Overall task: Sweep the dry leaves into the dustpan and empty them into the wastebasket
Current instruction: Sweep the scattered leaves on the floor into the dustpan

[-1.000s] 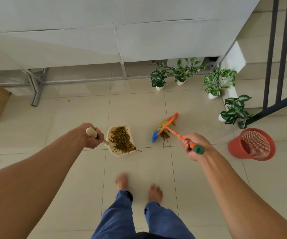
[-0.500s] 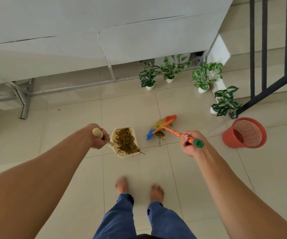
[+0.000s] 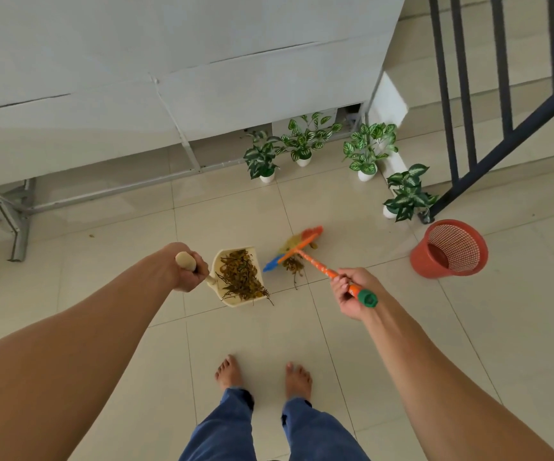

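My left hand (image 3: pixel 187 269) grips the wooden handle of a cream dustpan (image 3: pixel 225 299), which is heaped with dry brown leaves (image 3: pixel 240 276). My right hand (image 3: pixel 350 292) holds the orange handle of a small broom (image 3: pixel 315 262) with a green end cap. Its orange-and-blue head rests on the tiled floor just right of the dustpan, with a small clump of leaves (image 3: pixel 293 264) beneath it. A red mesh wastebasket (image 3: pixel 450 249) stands on the floor to the right, tilted toward me, well apart from both hands.
Several potted green plants (image 3: pixel 302 143) line the white wall behind the sweeping spot. A dark stair railing (image 3: pixel 502 128) rises at the right beside the wastebasket. A metal frame (image 3: pixel 19 224) runs along the wall at left. My bare feet (image 3: pixel 264 377) stand on the tiles below.
The view has shifted, so the plants and wastebasket sit differently in frame. The broom head has drawn closer to the dustpan. The dustpan stays level and full in my left hand.
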